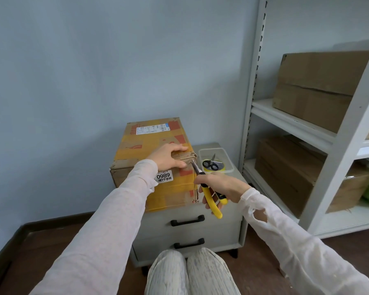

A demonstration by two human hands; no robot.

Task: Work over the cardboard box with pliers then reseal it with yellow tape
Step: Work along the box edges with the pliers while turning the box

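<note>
The right hand (219, 188) grips yellow-handled pliers (207, 193), nose at the front right corner of the cardboard box (149, 145) on the drawer cabinet (222, 226); the left hand (167, 155) presses flat on top; the plier step seems underway, resealing not begun; next, probably bite the corner seam; the tub (226, 154) holding the yellow tape (221, 168) crowds that side.

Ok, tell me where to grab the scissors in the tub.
Take the scissors by the black handle loops, coming from above: they lie on the yellow tape roll in the open clear tub, loops nearest you, blades pointing away.
</note>
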